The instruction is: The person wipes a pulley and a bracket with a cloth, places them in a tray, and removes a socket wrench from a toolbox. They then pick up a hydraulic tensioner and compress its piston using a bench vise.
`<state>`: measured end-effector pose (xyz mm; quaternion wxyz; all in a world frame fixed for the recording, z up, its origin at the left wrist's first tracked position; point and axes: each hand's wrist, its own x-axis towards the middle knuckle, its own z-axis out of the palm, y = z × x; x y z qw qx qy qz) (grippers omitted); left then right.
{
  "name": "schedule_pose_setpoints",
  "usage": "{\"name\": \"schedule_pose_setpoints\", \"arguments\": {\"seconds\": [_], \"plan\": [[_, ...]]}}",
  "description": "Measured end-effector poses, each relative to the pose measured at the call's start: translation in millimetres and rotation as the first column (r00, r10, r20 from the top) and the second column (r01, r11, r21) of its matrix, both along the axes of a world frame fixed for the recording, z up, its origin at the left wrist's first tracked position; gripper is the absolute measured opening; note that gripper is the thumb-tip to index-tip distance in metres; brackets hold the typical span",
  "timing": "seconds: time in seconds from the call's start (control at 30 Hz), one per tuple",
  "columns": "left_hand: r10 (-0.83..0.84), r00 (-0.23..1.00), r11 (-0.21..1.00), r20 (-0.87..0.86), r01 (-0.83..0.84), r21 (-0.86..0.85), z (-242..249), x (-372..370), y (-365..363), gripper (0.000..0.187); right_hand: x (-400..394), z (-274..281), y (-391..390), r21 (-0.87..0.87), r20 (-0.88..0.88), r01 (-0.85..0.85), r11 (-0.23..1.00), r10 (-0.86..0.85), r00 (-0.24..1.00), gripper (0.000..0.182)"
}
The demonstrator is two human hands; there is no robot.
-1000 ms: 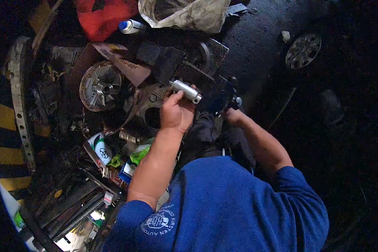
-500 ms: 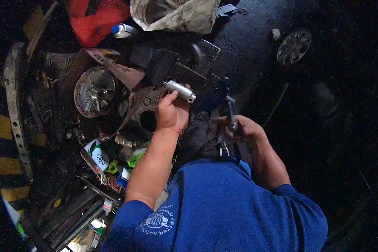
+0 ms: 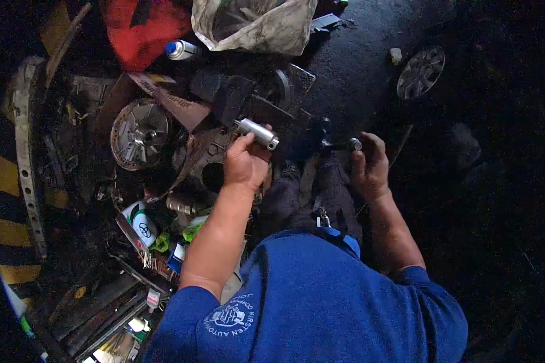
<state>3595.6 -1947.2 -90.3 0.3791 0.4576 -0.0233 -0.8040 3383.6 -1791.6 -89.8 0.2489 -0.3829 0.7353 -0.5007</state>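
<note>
My left hand (image 3: pixel 246 163) is closed around a silver metal cylinder (image 3: pixel 256 132), thumb along its near side. A thin stud sticks out of the cylinder's far left end, and a round hole shows at its right end. Out to the right, my right hand (image 3: pixel 372 166) has its fingers and thumb closed on a dark-handled tool that looks like a hammer (image 3: pixel 355 144). Its round handle end faces me and its head points left, toward the dark gap ahead of my legs. Shadow hides part of the tool. The two hands are well apart.
A wheel rim (image 3: pixel 140 134), a Toyota-marked container (image 3: pixel 144 228) and metal parts crowd the left. Ahead lie a spray can (image 3: pixel 183 50), a dirty white sack (image 3: pixel 254 30) and a red bag (image 3: pixel 145 30). A hubcap (image 3: pixel 421 72) rests at the far right.
My right hand has moved right and forward, turning the tool so its handle end faces up at me. My left hand keeps the cylinder in nearly the same place.
</note>
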Motion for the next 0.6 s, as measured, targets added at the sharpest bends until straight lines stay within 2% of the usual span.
{"name": "schedule_pose_setpoints", "arguments": {"seconds": [0.03,0.1,0.17,0.2,0.27,0.3,0.37,0.4,0.47,0.5,0.57,0.6], "plan": [[-0.011,1.000,1.000,-0.001,0.011,-0.012,-0.7,0.6,0.0,0.026,-2.5,-7.5,1.3,-0.006,-0.142,-0.036,0.999,0.035,0.989,0.030],[-0.017,1.000,0.999,-0.003,0.017,-0.032,4.3,1.1,-2.3,0.027,-0.8,4.6,-10.3,-0.043,-0.194,-0.081,0.996,0.071,0.978,0.029],[-0.020,0.994,1.000,-0.103,0.019,-0.016,9.7,3.6,-4.0,0.029,-3.0,11.2,-19.3,-0.051,-0.283,-0.158,0.986,0.137,0.949,0.028],[-0.012,0.994,1.000,-0.105,0.010,-0.020,11.3,4.5,-4.2,0.029,-5.3,11.9,-21.4,-0.055,-0.285,-0.167,0.984,0.145,0.948,0.028],[0.084,0.962,0.994,-0.261,-0.063,0.089,12.7,5.4,-4.7,0.034,-10.9,13.2,-25.5,0.078,-0.267,-0.155,0.985,0.170,0.949,0.028],[0.095,0.960,0.994,-0.265,-0.075,0.085,10.7,5.1,-4.5,0.034,-12.4,12.2,-26.3,0.075,-0.271,-0.167,0.983,0.181,0.945,0.028],[-0.025,0.998,1.000,-0.060,0.024,-0.018,5.2,1.8,-2.5,0.029,-12.6,10.3,-26.5,-0.054,-0.276,-0.191,0.980,0.169,0.946,0.028],[-0.008,0.998,1.000,-0.064,0.007,-0.017,3.2,1.3,-1.4,0.029,-11.0,12.0,-26.5,-0.052,-0.279,-0.207,0.977,0.185,0.942,0.028],[-0.115,0.979,0.966,0.171,0.151,-0.212,3.9,-0.6,0.8,0.027,-7.1,17.7,-26.7,-0.005,-0.118,-0.142,0.990,0.141,0.983,0.028],[-0.101,0.978,0.972,0.181,0.136,-0.190,9.6,-1.5,-0.3,0.027,-6.1,20.4,-28.9,-0.004,-0.126,-0.162,0.987,0.160,0.979,0.028],[-0.093,0.978,0.976,0.187,0.126,-0.177,11.2,-1.3,-1.8,0.025,-4.8,26.2,-33.5,-0.008,-0.404,-0.153,0.988,0.137,0.904,0.027],[-0.103,0.974,0.977,0.202,0.137,-0.162,13.6,-2.0,-2.6,0.024,-5.9,23.1,-32.8,-0.004,-0.417,-0.179,0.984,0.161,0.895,0.027]]}}
